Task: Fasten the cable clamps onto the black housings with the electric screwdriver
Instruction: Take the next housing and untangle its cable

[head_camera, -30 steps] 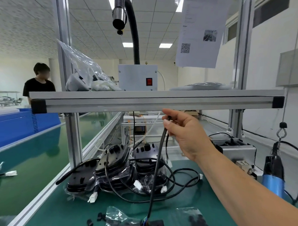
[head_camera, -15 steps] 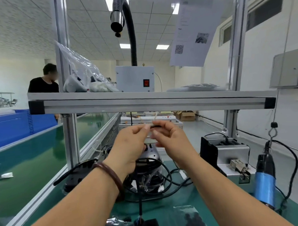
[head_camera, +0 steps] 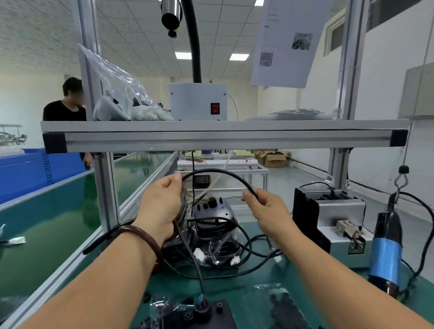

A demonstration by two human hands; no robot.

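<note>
Below the aluminium shelf beam (head_camera: 225, 139), the left hand (head_camera: 160, 203) and the right hand (head_camera: 269, 211) each pinch the black cable (head_camera: 218, 171). It arcs between them, then drops to a black housing (head_camera: 199, 315) far beneath the beam's middle. The blue electric screwdriver (head_camera: 386, 252) hangs under the beam's right end, clear of both hands.

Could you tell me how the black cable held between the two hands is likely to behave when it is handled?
The black cable arches smoothly between the left hand and right hand, so it is probably springy rather than limp. Its lower run curves down to the black housing, so lifting it might tug that housing.
</note>
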